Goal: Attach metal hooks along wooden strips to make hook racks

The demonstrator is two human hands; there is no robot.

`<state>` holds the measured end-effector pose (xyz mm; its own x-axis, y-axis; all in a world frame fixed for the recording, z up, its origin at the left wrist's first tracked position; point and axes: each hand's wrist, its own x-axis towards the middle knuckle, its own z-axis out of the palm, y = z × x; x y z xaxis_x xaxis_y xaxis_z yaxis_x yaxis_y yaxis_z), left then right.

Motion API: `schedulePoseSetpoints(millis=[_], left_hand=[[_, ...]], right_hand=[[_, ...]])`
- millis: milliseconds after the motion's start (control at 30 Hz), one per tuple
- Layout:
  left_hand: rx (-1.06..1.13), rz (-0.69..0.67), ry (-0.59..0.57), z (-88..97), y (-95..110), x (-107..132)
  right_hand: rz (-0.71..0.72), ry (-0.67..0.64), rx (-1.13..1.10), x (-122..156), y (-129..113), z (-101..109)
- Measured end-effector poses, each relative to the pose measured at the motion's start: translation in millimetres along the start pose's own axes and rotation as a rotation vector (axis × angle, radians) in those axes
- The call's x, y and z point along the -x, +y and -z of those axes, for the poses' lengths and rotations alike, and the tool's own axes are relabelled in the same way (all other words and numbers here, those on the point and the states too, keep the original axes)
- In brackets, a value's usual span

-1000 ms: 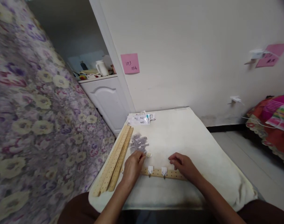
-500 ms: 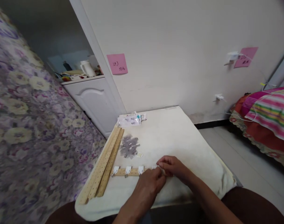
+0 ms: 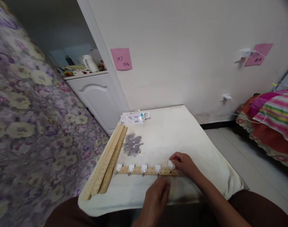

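A pale wooden strip with rows of small holes (image 3: 138, 170) lies across the near part of the table. White adhesive hooks (image 3: 144, 169) sit along it, spaced apart, their metal hooks pointing towards me. My right hand (image 3: 185, 164) pinches another white hook (image 3: 171, 164) at the strip's right part, between thumb and fingers. In front of the strip, below the fourth hook, is my left hand (image 3: 155, 197). Its fingers are curled and slightly blurred, and whatever they hold, if anything, is hidden.
Longer perforated wooden strips (image 3: 111, 160) lie along the table's left edge. Beside them is a pile of greyish hooks in film (image 3: 132, 144), with a small pale piece (image 3: 143, 153). Packaged hooks (image 3: 134, 118) lie at the back. A floral curtain (image 3: 39, 126) hangs to the left.
My left hand has drawn back from the strip towards me, uncovering the fourth hook. The right hand has shifted slightly right and now shows a white hook in its pinch.
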<state>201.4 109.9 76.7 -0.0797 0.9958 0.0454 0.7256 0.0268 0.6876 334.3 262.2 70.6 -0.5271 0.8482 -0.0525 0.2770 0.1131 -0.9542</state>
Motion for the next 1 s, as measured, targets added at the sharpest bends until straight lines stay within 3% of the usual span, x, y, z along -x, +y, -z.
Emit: schedulePoseSetpoints(millis=[233, 767, 1000], left_hand=[[-0.112, -0.049, -0.115, -24.3, -0.6, 5.2], [-0.11, -0.03, -0.065, -28.6, -5.2, 1.1], [-0.093, -0.018, 0.014, -35.8, -14.3, 2.7]], right_hand=[[0.013, 0.008, 0.247, -0.8, 14.5, -0.8], [0.006, 0.018, 0.289, 4.6, 9.5, -2.1], [-0.043, 0.036, 0.347, 3.0, 14.8, -1.8]])
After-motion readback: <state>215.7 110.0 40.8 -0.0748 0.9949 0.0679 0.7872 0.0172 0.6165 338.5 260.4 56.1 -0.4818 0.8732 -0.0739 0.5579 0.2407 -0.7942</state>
